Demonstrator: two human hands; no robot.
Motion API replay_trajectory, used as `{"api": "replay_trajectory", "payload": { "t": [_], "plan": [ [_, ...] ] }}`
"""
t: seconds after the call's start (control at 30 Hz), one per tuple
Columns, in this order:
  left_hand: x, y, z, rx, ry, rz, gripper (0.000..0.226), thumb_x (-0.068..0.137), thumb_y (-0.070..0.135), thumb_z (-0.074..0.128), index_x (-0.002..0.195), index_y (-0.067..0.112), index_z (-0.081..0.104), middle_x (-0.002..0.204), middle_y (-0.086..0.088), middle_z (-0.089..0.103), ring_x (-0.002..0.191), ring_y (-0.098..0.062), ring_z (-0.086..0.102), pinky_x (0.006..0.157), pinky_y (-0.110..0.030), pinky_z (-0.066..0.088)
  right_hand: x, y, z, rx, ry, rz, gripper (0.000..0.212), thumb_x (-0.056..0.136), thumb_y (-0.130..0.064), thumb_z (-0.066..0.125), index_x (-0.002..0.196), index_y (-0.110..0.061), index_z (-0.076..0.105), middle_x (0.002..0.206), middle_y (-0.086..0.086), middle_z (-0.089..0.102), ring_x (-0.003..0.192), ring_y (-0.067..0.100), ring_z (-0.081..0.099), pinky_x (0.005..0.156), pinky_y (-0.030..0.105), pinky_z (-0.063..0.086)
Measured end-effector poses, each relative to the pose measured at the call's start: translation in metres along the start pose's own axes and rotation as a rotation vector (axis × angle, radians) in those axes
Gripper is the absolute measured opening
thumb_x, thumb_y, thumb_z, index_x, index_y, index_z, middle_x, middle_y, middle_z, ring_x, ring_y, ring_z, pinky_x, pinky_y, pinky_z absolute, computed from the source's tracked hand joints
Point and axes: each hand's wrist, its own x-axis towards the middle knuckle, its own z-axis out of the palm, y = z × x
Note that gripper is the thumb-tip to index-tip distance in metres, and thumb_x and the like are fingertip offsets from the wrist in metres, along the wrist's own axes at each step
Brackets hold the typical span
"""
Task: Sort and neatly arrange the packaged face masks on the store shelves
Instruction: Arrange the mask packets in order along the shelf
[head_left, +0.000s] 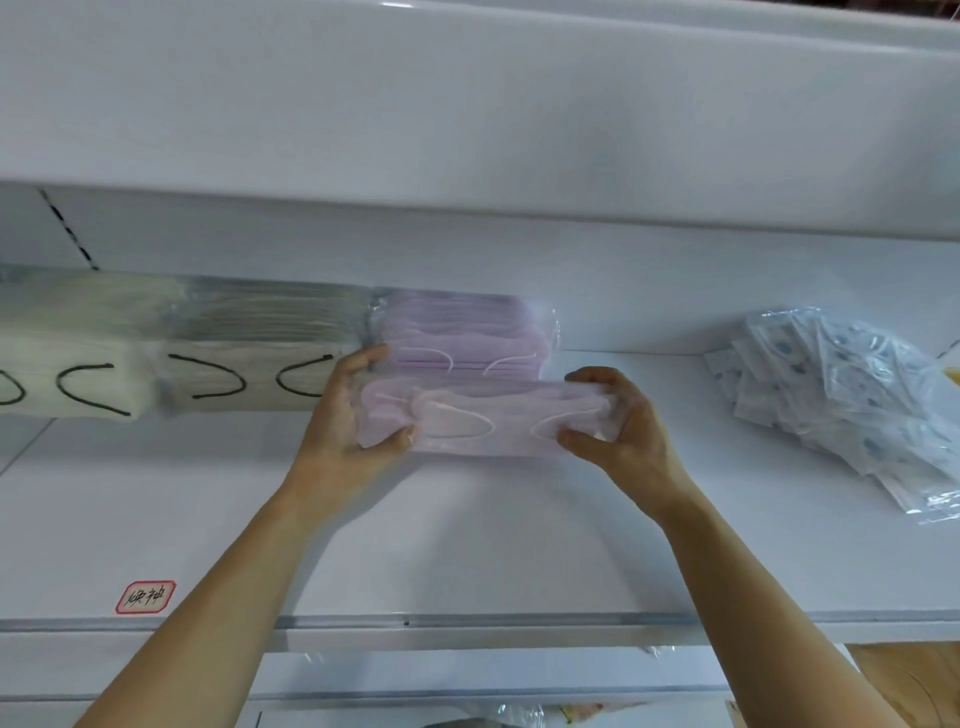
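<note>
You hold the pink mask pack (485, 423) just in front of the purple stack (462, 332) at the back of the shelf (467, 545). Its slick wrapper could likely slip or buckle if you squeeze unevenly, nudging that stack askew. Your left hand (348, 421) and right hand (618, 421) each pinch one end, fingers curled round it.

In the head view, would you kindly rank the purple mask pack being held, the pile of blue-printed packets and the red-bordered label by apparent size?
1. Pile of blue-printed packets and held purple mask pack: similar spread, too close to rank.
2. Red-bordered label, clearly smallest, though nearest the camera.
</note>
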Motion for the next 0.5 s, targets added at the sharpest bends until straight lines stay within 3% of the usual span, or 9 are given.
{"api": "replay_trajectory", "payload": {
  "t": [0.03, 0.1, 0.17, 0.27, 0.33, 0.43, 0.5],
  "plan": [
    [-0.003, -0.001, 0.001, -0.012, -0.055, -0.037, 0.085, 0.065, 0.024, 0.086, 0.139, 0.032, 0.044, 0.147, 0.008, 0.051, 0.132, -0.009, 0.051, 0.108, -0.025, 0.042, -0.001, 0.002, 0.002, 0.008, -0.013, 0.014, 0.057, 0.068, -0.018, 0.084, 0.12, -0.03, 0.064, 0.114, -0.008, 0.07, 0.105, 0.014, 0.067, 0.089, 0.035, 0.054],
    [-0.009, 0.0, 0.011, -0.012, -0.08, -0.093, 0.081, 0.067, 0.014, 0.083, 0.137, 0.03, 0.044, 0.142, -0.003, 0.051, 0.119, 0.002, 0.055, 0.097, -0.015, 0.045, -0.002, 0.007, 0.011, 0.038, -0.02, 0.045, 0.062, 0.064, -0.014, 0.081, 0.12, -0.032, 0.06, 0.108, -0.004, 0.071, 0.098, 0.015, 0.067, 0.084, 0.04, 0.053],
    [-0.01, 0.001, 0.018, 0.05, 0.001, -0.087, 0.067, 0.074, 0.0, 0.076, 0.13, 0.026, 0.05, 0.129, -0.004, 0.057, 0.099, 0.011, 0.057, 0.085, -0.006, 0.043, -0.002, 0.01, 0.02, 0.038, -0.006, 0.045, 0.062, 0.065, -0.014, 0.08, 0.12, -0.033, 0.058, 0.104, -0.007, 0.071, 0.093, 0.017, 0.067, 0.08, 0.039, 0.054],
    [-0.006, 0.003, 0.017, 0.099, 0.07, -0.118, 0.057, 0.079, -0.016, 0.07, 0.122, 0.019, 0.054, 0.108, 0.001, 0.063, 0.082, 0.016, 0.059, 0.075, -0.003, 0.042, -0.002, 0.011, 0.021, 0.068, 0.041, 0.02, 0.058, 0.067, -0.014, 0.079, 0.118, -0.032, 0.057, 0.107, -0.007, 0.071, 0.099, 0.019, 0.068, 0.084, 0.038, 0.054],
    [-0.007, 0.005, 0.015, 0.081, -0.007, -0.134, 0.054, 0.078, -0.01, 0.07, 0.121, 0.017, 0.052, 0.103, 0.004, 0.063, 0.083, 0.016, 0.06, 0.076, -0.003, 0.043, -0.002, 0.014, 0.017, 0.121, 0.059, 0.032, 0.053, 0.066, -0.015, 0.076, 0.114, -0.032, 0.06, 0.106, 0.004, 0.071, 0.095, 0.02, 0.067, 0.082, 0.047, 0.053],
    [-0.01, 0.003, 0.019, 0.082, -0.09, -0.122, 0.064, 0.072, 0.009, 0.063, 0.132, 0.023, 0.043, 0.111, 0.011, 0.059, 0.095, 0.012, 0.058, 0.084, -0.005, 0.041, -0.004, 0.011, 0.024, 0.124, 0.032, 0.044, 0.048, 0.067, -0.01, 0.075, 0.108, -0.03, 0.062, 0.093, -0.01, 0.072, 0.085, 0.009, 0.066, 0.076, 0.03, 0.052],
    [-0.011, -0.002, 0.02, 0.105, -0.07, -0.115, 0.06, 0.074, 0.013, 0.059, 0.127, 0.036, 0.041, 0.107, 0.013, 0.057, 0.09, 0.01, 0.056, 0.081, -0.006, 0.041, -0.005, 0.013, 0.029, 0.125, 0.01, 0.05, 0.049, 0.068, -0.008, 0.075, 0.11, -0.029, 0.061, 0.095, -0.013, 0.073, 0.088, 0.007, 0.068, 0.078, 0.026, 0.052]
  ]
}}
